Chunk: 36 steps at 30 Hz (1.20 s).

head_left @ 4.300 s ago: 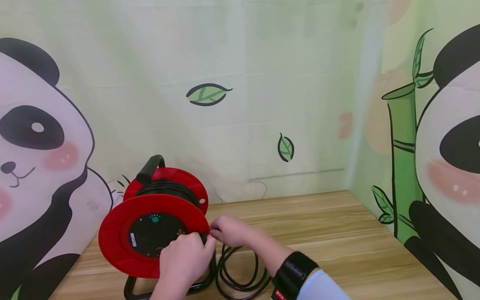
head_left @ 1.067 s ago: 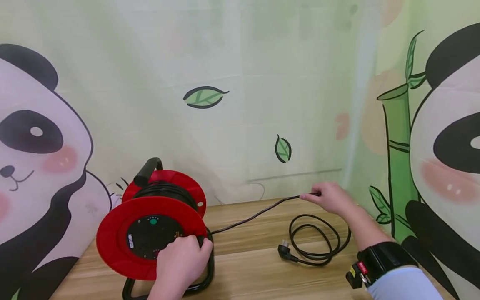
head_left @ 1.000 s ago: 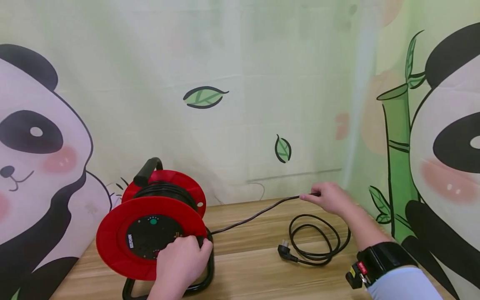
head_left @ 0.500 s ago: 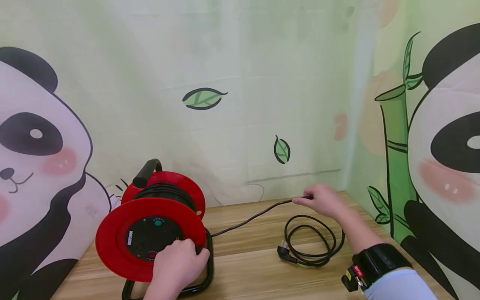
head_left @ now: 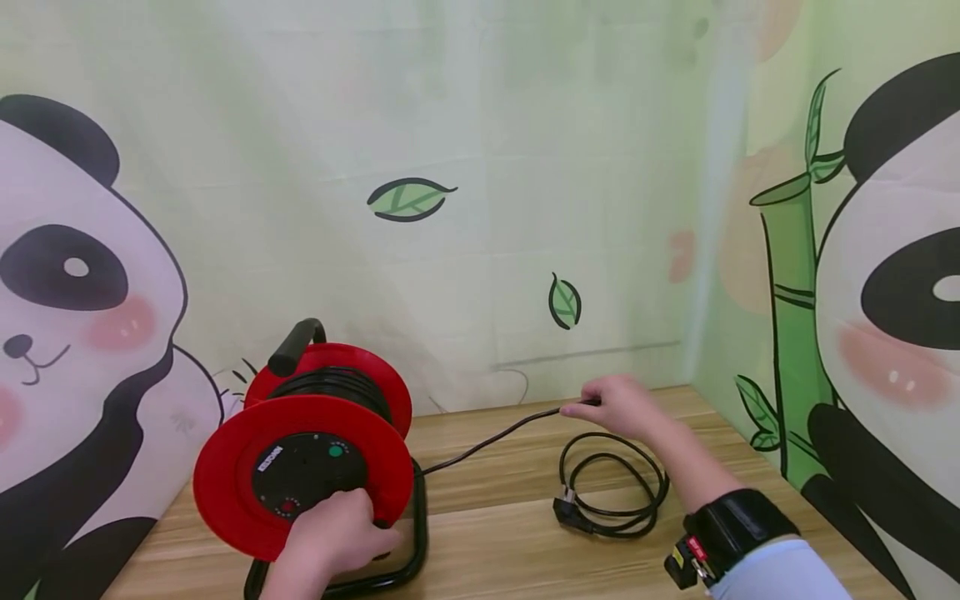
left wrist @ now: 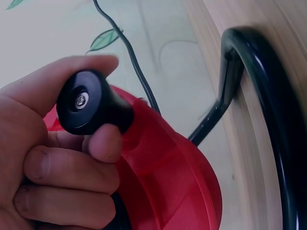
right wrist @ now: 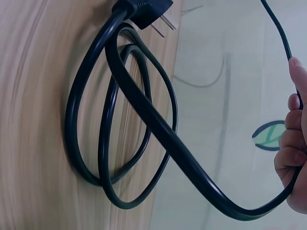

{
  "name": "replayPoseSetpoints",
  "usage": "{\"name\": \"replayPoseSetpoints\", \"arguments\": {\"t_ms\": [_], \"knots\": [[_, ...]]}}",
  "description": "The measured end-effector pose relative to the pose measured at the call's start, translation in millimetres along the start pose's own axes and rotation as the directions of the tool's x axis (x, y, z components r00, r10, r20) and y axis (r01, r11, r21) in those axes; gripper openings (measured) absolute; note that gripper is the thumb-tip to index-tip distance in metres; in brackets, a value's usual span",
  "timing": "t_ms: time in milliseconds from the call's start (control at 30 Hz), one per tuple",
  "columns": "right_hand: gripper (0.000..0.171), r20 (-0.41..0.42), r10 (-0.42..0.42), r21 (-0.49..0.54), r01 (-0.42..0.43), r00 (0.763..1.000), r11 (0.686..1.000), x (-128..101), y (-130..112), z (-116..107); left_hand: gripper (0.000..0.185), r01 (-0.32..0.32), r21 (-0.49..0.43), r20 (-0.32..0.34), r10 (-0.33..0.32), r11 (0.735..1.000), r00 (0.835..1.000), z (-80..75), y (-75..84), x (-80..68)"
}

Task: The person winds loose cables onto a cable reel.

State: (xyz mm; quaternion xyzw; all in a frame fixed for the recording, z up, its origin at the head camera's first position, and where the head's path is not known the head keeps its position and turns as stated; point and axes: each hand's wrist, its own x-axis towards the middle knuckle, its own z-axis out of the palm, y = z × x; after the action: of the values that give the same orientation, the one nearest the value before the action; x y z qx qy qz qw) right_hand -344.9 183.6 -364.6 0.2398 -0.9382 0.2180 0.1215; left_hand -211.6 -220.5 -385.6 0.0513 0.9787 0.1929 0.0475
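On wooden table (head_left: 525,533), cable (head_left: 487,435) stretched reel-to-right hand (head_left: 618,406).

Upright red reel (head_left: 300,467), black cord (head_left: 487,433) seemingly taut

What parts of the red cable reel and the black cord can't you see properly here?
- Crank knob: in the head view the left hand covers it.
- Label on the reel face: too small to read in the head view.
- Cord inside the right hand: fingers hide it in the head view.
- Stand's base: cut off by the bottom edge.
- Plug: cut off by the right wrist view's top edge.
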Motion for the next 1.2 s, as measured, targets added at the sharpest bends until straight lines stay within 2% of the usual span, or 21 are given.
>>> {"name": "replayPoseSetpoints", "arguments": {"t_ms": [333,633,767,933,1200], "knots": [[0.042,0.045,-0.007,0.048,0.005,0.999,0.999,6.3,-18.3,12.1,0.034,0.068,0.016,0.072,-0.069,0.998,0.995,-0.3,-18.7,-2.9],[0.041,0.062,-0.042,0.061,0.038,0.997,0.997,11.6,-34.6,19.8,0.021,0.105,-0.094,0.132,-0.092,0.99,0.987,-1.7,-36.2,-7.4],[0.043,0.073,-0.055,0.061,0.05,0.996,0.997,14.3,-38.3,24.1,0.02,0.106,-0.164,0.139,-0.084,0.981,0.987,-3.4,-43.7,-8.5],[0.044,0.081,-0.065,0.054,0.061,0.995,0.997,17.9,-44.1,28.3,0.028,0.116,-0.236,0.142,-0.084,0.965,0.986,-8.0,-53.8,-7.2],[0.043,0.085,-0.102,0.03,0.099,0.991,0.995,22.5,-58.0,31.2,0.027,0.223,-0.319,0.176,-0.173,0.921,0.969,-14.5,-66.9,-8.9]]}}
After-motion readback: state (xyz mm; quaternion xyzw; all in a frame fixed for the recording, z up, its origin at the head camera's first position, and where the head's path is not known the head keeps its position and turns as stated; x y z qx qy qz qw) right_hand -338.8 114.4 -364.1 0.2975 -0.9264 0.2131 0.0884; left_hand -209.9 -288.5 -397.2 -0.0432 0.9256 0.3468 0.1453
